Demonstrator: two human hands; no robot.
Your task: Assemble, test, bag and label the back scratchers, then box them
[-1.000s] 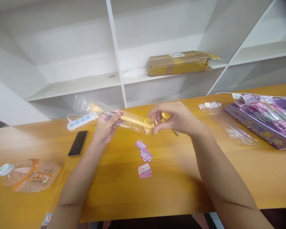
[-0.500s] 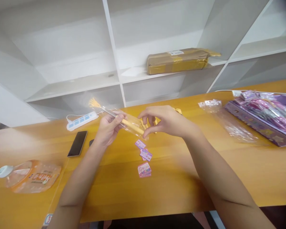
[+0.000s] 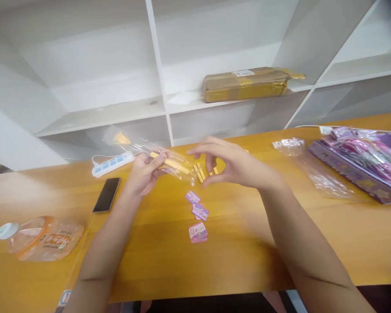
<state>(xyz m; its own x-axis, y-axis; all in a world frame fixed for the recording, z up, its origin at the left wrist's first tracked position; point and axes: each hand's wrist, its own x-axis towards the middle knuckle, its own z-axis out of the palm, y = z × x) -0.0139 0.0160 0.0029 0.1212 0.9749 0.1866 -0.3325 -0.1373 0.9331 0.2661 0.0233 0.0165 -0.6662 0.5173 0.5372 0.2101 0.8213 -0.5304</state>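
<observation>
My left hand [image 3: 146, 174] is closed around a telescopic back scratcher [image 3: 177, 167], its yellow hand-shaped head at the upper left and its thick yellow handle pointing right. A clear plastic sleeve [image 3: 143, 146] surrounds it. To the right, my right hand [image 3: 230, 163] is held with curved fingers, thumb and forefinger apart, nothing visible between them. Several yellow handles [image 3: 199, 173] lie on the table behind and under that hand, partly hidden by it. Small purple and pink cards [image 3: 198, 232] are spread on the table below the hands.
A purple display box [image 3: 355, 174] full of wrapped items stands at the right, beside loose clear sleeves [image 3: 326, 178]. To the left are a phone [image 3: 106, 195], a power strip [image 3: 113, 164] and an orange-labelled bottle [image 3: 45, 238]. A taped carton [image 3: 247, 86] sits on the shelf.
My right hand has come away from the end of the yellow handle, leaving a gap. The back scratcher stays in my left hand, with its handle farther left.
</observation>
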